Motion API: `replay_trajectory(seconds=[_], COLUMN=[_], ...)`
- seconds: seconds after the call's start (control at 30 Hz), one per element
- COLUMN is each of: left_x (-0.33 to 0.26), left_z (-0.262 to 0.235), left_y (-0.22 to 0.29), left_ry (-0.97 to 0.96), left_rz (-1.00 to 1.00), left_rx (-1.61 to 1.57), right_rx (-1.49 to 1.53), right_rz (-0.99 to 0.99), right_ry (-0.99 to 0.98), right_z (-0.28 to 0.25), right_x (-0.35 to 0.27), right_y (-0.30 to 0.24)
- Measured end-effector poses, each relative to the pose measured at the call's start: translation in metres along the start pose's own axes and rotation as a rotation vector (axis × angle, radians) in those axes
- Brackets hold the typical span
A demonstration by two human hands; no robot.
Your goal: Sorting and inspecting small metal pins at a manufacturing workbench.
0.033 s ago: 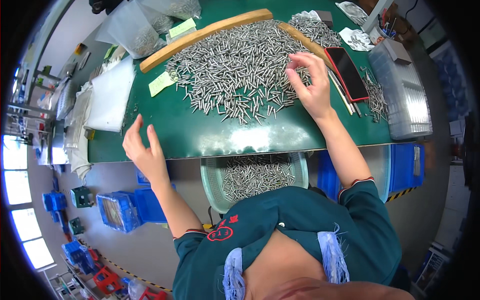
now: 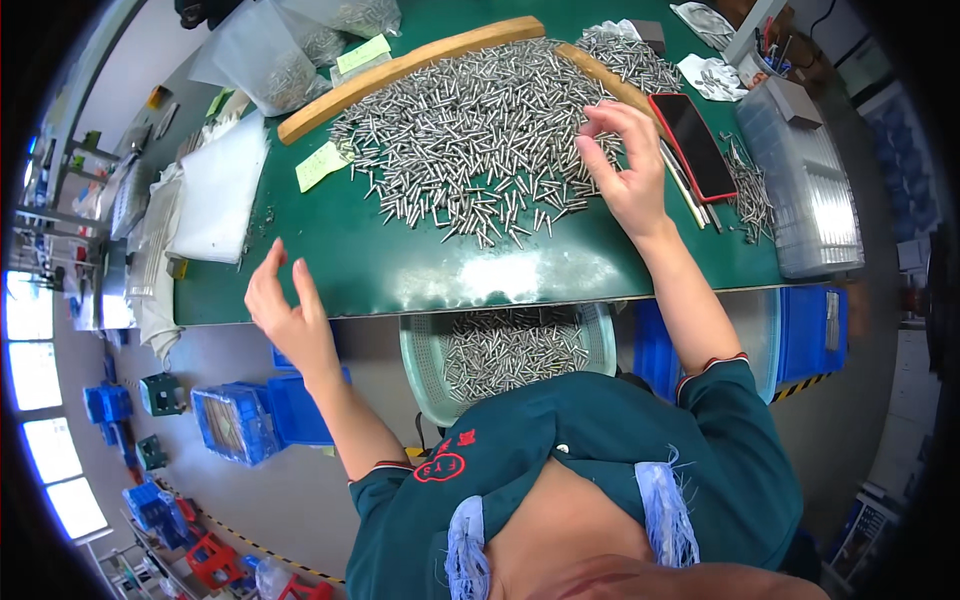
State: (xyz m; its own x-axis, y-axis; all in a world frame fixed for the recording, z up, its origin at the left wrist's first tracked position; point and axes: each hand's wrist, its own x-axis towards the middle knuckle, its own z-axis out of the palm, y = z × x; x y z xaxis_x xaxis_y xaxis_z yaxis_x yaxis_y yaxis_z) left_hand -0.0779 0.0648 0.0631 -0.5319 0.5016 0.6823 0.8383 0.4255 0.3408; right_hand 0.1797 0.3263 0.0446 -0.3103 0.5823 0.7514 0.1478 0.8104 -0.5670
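Observation:
A wide heap of small silvery metal pins [image 2: 470, 130] lies on the green tabletop [image 2: 350, 270]. My right hand [image 2: 632, 180] hovers over the heap's right edge, its fingers bent and the thumb apart, with nothing seen between them. Near the table's front left edge is my left hand [image 2: 290, 315], also holding nothing, its thumb and fingers spread. Below the front edge, close to my body, a pale green plastic basket [image 2: 412, 365] holds more of these pins. Its far side is hidden under the tabletop.
Wooden strips [image 2: 410, 70] border the heap at the back. A red-edged phone [image 2: 697, 150] and a clear plastic case [image 2: 815, 190] lie at the right. White sheets [image 2: 222, 190] and bags of pins [image 2: 275, 75] are at the left. Blue crates [image 2: 240, 420] stand on the floor.
My right hand has shifted very slightly to the right, and my left hand has dropped a touch nearer to me. The pins look unchanged.

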Motion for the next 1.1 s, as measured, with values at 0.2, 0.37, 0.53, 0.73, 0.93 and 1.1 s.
replay_trajectory(seconds=[0.2,0.37,0.53,0.73,0.93,1.1], left_x=[-0.041,-0.047,-0.041,-0.039,-0.031,-0.031], left_z=[-0.045,-0.044,-0.023,0.04,0.087,0.104], left_y=[-0.028,-0.011,0.025,0.102,0.145,0.155], left_ry=[-0.001,0.055,-0.17,-0.441,-0.476,-0.525], left_rz=[-0.067,-0.032,-0.003,0.392,0.363,0.382], left_rx=[-0.045,-0.024,-0.177,-0.274,-0.132,-0.084], right_rx=[-0.146,-0.188,-0.368,-0.432,-0.504,-0.439], right_rz=[-0.128,0.244,0.063,0.055,0.067,0.08], right_ry=[-0.103,-0.199,-0.37,-0.433,-0.441,-0.425], right_z=[-0.041,-0.049,-0.047,-0.026,-0.025,-0.026], right_x=[-0.032,-0.071,-0.062,-0.055,-0.06,-0.063], right_y=[-0.028,-0.041,-0.033,-0.023,-0.025,-0.027])
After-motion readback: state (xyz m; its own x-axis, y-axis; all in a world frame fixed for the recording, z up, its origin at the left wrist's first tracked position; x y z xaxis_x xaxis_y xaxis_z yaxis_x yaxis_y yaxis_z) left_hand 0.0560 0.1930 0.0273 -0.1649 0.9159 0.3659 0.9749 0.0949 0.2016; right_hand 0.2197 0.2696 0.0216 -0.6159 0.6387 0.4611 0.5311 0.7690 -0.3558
